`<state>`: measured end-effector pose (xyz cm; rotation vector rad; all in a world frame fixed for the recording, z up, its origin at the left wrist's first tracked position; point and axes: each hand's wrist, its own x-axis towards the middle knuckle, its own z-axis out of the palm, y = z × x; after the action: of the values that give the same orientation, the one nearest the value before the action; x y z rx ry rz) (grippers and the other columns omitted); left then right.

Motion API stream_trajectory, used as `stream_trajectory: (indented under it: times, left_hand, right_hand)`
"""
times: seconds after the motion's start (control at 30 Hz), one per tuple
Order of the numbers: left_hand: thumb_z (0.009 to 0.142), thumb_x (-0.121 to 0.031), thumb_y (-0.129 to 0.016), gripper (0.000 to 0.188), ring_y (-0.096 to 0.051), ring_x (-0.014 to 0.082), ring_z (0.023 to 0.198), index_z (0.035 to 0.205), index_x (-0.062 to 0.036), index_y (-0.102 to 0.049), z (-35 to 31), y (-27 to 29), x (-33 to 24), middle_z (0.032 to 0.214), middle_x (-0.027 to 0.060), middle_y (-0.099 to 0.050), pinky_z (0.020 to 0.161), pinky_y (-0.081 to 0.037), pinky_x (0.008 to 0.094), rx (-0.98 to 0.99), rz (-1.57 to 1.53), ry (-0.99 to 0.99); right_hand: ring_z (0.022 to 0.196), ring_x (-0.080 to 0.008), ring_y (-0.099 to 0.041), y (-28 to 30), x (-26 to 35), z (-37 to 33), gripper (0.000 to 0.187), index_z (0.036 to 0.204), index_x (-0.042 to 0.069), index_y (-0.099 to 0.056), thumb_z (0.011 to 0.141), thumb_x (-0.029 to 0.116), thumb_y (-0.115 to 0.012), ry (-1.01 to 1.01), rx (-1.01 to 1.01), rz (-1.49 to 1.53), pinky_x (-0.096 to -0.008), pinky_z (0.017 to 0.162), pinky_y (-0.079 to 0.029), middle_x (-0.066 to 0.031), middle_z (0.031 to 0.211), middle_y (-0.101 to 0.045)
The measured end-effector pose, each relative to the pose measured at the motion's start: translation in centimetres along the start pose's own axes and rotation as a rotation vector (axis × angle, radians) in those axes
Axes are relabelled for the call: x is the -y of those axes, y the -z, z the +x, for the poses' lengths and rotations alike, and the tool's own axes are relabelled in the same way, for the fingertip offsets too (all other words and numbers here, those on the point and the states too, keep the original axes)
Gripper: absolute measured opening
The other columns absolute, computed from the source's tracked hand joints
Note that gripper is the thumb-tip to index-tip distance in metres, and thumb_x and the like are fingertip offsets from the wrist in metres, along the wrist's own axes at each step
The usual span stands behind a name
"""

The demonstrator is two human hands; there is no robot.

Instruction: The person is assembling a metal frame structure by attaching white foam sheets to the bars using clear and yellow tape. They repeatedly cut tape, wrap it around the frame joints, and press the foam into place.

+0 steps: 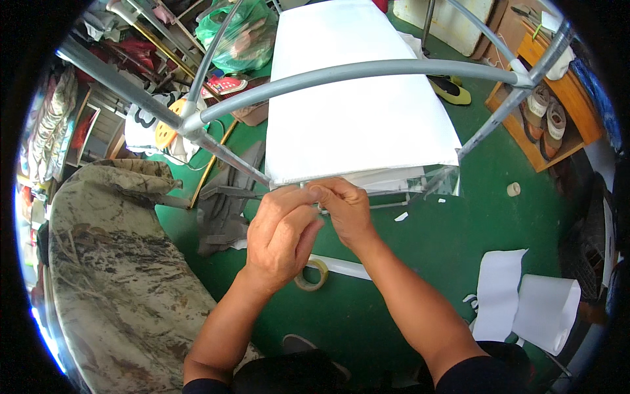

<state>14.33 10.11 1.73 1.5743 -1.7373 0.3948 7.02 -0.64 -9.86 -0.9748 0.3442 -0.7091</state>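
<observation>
Both my hands meet at the near edge of a long white sheet (pixel 361 125), which is stretched flat between grey metal tubes (pixel 354 71). My left hand (pixel 282 230) is closed, its fingers bent in against the other hand's fingertips. With thumb and finger pinched together, my right hand (pixel 346 209) touches it from the right. Something small and pale shows just below the fingertips, too hidden to name. Clear plastic film (pixel 445 180) hangs at the sheet's near right corner. Behind my left wrist, a roll of tape (pixel 311 274) lies on the green floor beside a white strip (pixel 344 267).
Camouflage cloth (pixel 118 262) fills the left side. A green plastic bag (pixel 243 36) stands at the far left, near cluttered shelves. On the right are a wooden cabinet (pixel 518 141) with shoes (pixel 553 131), a small pale roll (pixel 513 189) and curled white sheets (pixel 545 312).
</observation>
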Motion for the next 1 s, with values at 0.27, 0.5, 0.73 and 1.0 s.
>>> stream_trajectory:
  times: [0.27, 0.5, 0.73, 1.0]
  left_hand:
    - [0.076, 0.010, -0.070, 0.074, -0.037, 0.0390, 0.145, 0.144, 0.0004, -0.044, 5.8, -1.3, 0.5, 0.155, 0.0218, -0.040, 0.117, -0.037, 0.0473, 0.342, 0.263, 0.045]
    - [0.085, 0.006, -0.058, 0.064, -0.036, 0.0399, 0.145, 0.147, 0.0012, -0.042, 5.3, -1.7, 1.4, 0.154, 0.0239, -0.041, 0.119, -0.032, 0.0496, 0.482, 0.372, 0.083]
    - [0.093, -0.002, -0.050, 0.053, -0.041, 0.0392, 0.143, 0.145, 0.0014, -0.047, 4.2, -2.9, 2.0, 0.151, 0.0235, -0.045, 0.117, -0.034, 0.0503, 0.405, 0.454, 0.111]
    - [0.088, 0.006, -0.054, 0.055, -0.047, 0.0406, 0.138, 0.143, -0.0003, -0.050, 3.7, -3.9, 1.6, 0.145, 0.0241, -0.052, 0.113, -0.040, 0.0497, 0.314, 0.488, 0.101]
  right_hand:
    - [0.092, -0.0104, -0.064, 1.0, -0.8, 0.7, 0.015, 0.105, -0.001, -0.072, 0.097, 0.011, -0.068, 0.044, 0.111, 0.113, -0.0267, 0.083, -0.052, -0.0038, 0.098, -0.071]
    - [0.090, -0.0106, -0.064, 0.7, -0.6, 0.8, 0.014, 0.105, -0.001, -0.072, 0.097, 0.007, -0.066, 0.040, 0.069, -0.012, -0.0269, 0.082, -0.052, -0.0041, 0.097, -0.072]
    - [0.088, -0.0122, -0.066, 0.9, -0.1, 1.5, 0.017, 0.104, -0.002, -0.073, 0.095, 0.010, -0.067, 0.031, 0.082, -0.123, -0.0284, 0.079, -0.053, -0.0072, 0.096, -0.073]
    - [0.078, -0.0122, -0.066, 1.4, 1.0, 2.8, 0.021, 0.098, -0.003, -0.076, 0.092, 0.016, -0.069, -0.069, 0.097, -0.203, -0.0293, 0.071, -0.052, -0.0069, 0.082, -0.074]
